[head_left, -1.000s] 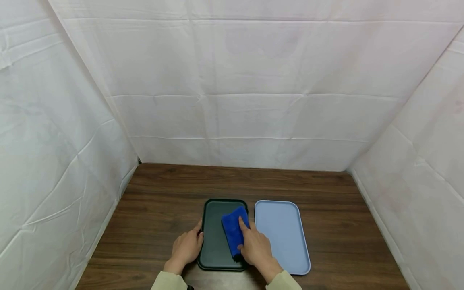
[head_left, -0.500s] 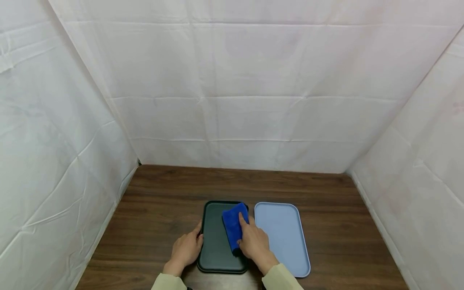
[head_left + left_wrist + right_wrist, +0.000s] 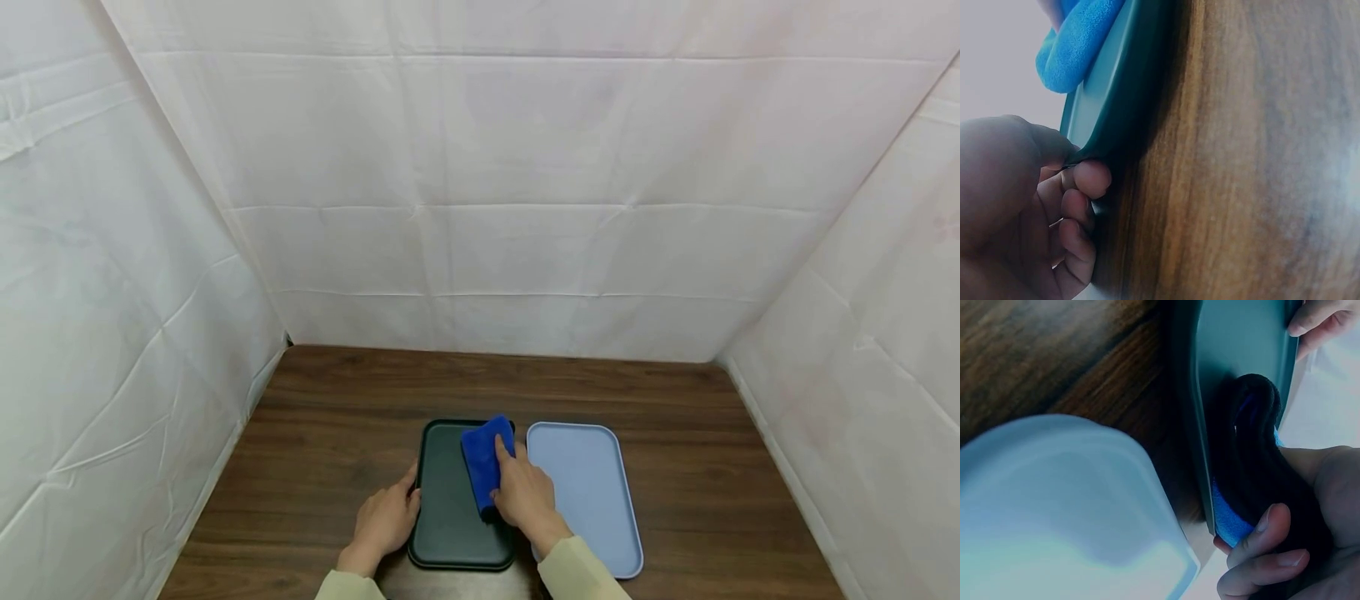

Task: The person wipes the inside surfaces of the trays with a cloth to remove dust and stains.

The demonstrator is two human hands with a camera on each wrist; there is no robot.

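Note:
A dark green tray lies on the table, its long sides running away from me. My left hand holds its left rim; in the left wrist view the thumb sits over the rim and the fingertips lie against its outer side. My right hand grips a folded blue cloth on the tray's right half, index finger stretched along it. The right wrist view shows a black folded part of the cloth curving up by the palm, with curled fingers around its near end.
Just right of the green tray lies a light blue tray, partly behind my right wrist. The brown wooden table is bounded by white sheets at the back and both sides.
My right hand and the cloth have slid slightly away from me along the green tray's right side. The left hand keeps its place at the left rim. The head view has tilted up slightly.

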